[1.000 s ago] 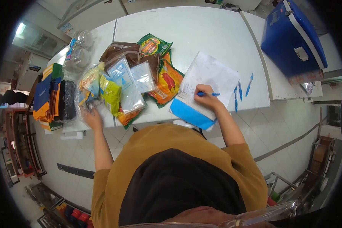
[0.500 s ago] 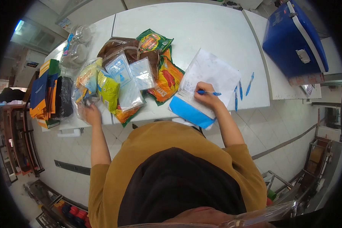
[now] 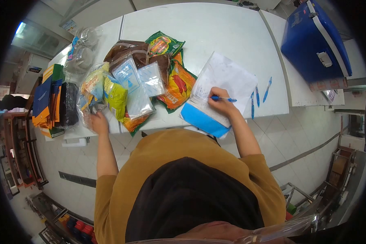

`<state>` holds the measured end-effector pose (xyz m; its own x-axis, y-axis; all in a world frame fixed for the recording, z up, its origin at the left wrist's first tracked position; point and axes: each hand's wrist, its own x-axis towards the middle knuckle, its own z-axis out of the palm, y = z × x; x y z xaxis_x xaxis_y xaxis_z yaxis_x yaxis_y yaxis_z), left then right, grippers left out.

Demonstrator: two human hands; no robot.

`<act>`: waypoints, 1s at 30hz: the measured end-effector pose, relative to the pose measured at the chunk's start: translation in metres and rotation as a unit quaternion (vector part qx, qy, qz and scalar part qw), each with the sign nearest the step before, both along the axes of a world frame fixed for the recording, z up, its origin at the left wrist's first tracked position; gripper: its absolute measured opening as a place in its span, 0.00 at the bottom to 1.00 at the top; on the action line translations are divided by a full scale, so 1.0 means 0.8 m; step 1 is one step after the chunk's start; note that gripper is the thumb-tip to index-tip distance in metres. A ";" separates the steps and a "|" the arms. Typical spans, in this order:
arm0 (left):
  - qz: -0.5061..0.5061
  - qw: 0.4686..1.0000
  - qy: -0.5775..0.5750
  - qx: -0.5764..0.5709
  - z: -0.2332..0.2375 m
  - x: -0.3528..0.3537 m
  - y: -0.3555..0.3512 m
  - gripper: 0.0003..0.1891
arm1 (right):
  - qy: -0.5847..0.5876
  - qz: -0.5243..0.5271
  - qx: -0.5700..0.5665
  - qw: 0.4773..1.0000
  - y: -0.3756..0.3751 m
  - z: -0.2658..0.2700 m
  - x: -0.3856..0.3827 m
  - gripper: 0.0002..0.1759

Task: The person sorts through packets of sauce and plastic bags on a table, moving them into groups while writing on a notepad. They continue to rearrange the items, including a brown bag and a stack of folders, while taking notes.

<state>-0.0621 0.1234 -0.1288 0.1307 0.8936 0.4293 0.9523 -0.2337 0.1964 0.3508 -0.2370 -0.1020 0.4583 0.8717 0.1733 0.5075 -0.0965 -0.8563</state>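
Note:
My right hand (image 3: 221,101) is closed round a blue pen (image 3: 227,99), over the lower part of a white sheet (image 3: 225,79) with handwriting. A blue strip (image 3: 203,120) lies along the paper's lower edge. At the table's front edge, my left hand (image 3: 97,122) touches a clear plastic bag (image 3: 87,99); its fingers are partly hidden by the plastic. Beside that bag lie a yellow-green packet (image 3: 116,99), clear packs of white items (image 3: 134,87), an orange packet (image 3: 179,83), a green packet (image 3: 164,44) and a brown bag (image 3: 128,53).
Two blue pens (image 3: 267,89) lie right of the paper. A blue cooler box (image 3: 313,44) stands at the back right. Clear plastic containers (image 3: 82,57), blue and orange folders (image 3: 46,101) and a black wrapped item (image 3: 70,103) are at the left of the white table (image 3: 232,28).

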 end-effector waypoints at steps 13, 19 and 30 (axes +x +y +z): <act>0.011 1.000 -0.005 -0.001 -0.001 0.001 0.000 0.28 | -0.015 -0.014 -0.001 1.000 -0.001 -0.006 0.000 0.09; -0.015 0.999 0.002 0.039 -0.013 -0.007 0.007 0.31 | -0.008 -0.015 -0.014 1.000 -0.001 -0.001 -0.001 0.09; -0.006 1.000 -0.014 -0.009 0.006 0.003 -0.005 0.29 | -0.026 -0.033 -0.013 0.999 0.001 -0.003 -0.003 0.09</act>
